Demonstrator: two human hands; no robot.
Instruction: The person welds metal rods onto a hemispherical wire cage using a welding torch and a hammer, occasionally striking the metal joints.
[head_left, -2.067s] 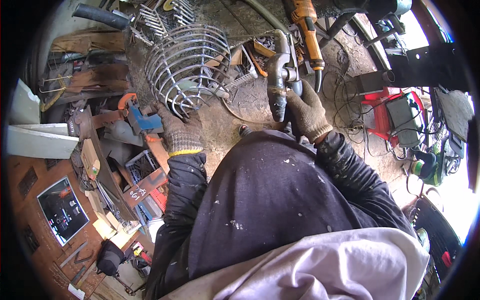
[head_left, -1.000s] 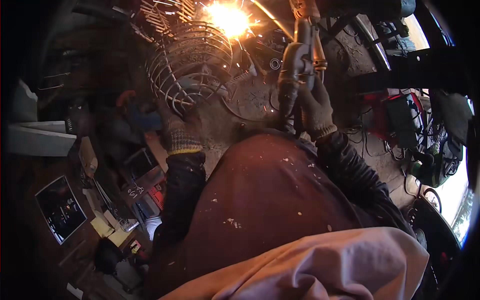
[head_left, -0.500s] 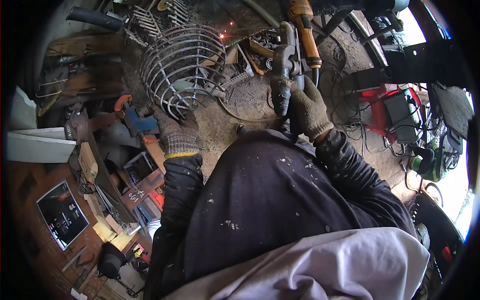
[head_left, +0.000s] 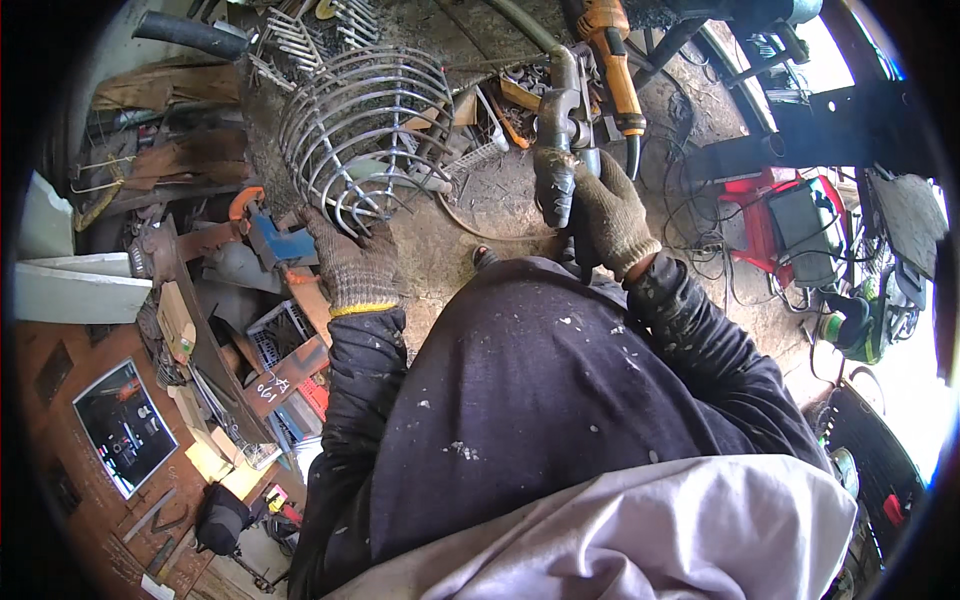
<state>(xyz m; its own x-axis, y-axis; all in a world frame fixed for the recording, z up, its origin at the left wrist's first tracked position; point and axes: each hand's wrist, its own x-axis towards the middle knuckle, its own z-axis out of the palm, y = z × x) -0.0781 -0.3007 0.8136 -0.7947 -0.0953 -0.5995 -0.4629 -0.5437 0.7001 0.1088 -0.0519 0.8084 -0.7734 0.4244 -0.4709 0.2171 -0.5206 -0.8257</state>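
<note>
While a round cage of bent grey metal rods lay upper left of centre, a dark grey tubular tool sat upper centre, clasped by the brown-gloved right hand. Well apart, the yellow-cuffed, grey-brown-gloved left hand touched the cage's lower end, its grip partly hidden.

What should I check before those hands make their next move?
1. Gloves worn: ok; left hand and right hand each have one.
2. Left hand gripping the wire cage firmly: cannot tell; it is at the cage's near end, fingers partly hidden.
3. Right hand holding the grey metal tool: ok; fingers closed around its handle.
4. No sparks at the cage: ok; none show.
5. Cables tidy: not ok; they lie tangled on the floor, right of the right hand.
6. Eye protection: cannot tell; out of view.
</note>
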